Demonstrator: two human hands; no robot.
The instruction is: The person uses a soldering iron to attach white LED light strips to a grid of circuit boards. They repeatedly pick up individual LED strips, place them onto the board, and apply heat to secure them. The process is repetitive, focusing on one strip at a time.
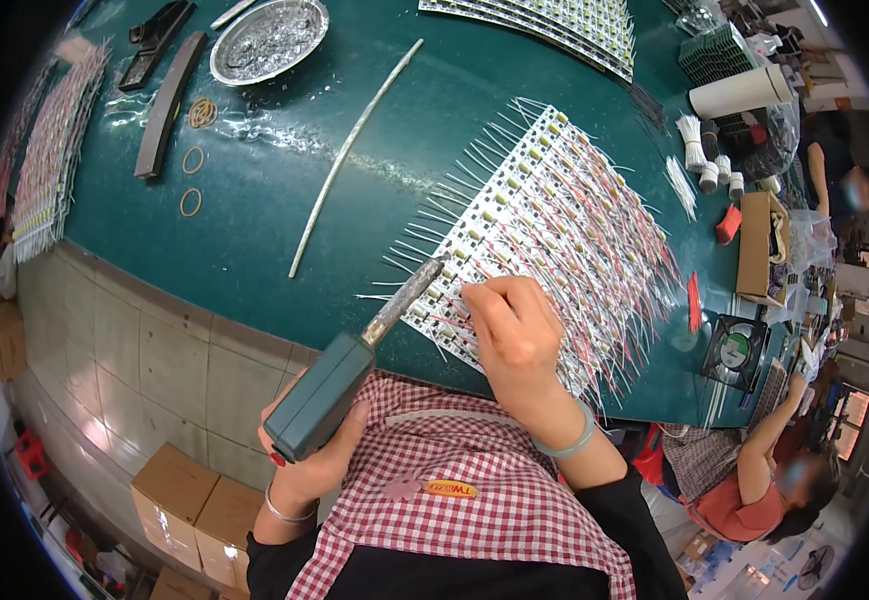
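Observation:
My left hand is wrapped round the dark green body of a soldering gun. The gun's worn metal barrel points up and right, its tip over a panel of white circuit boards. Rows of small yellowish parts cover the panel, with thin red and white wires bristling from it. Over the panel's near left part, close to the soldering tip, is my right hand, thumb and forefinger pinched together. Whatever lies between those fingertips is too small to make out; wires lie around and under the hand.
On the green table, a thin pale rod lies left of the panel. Farther left are rubber bands, a dark bar and a metal bowl of scraps. A small fan and cardboard box stand right, near co-workers.

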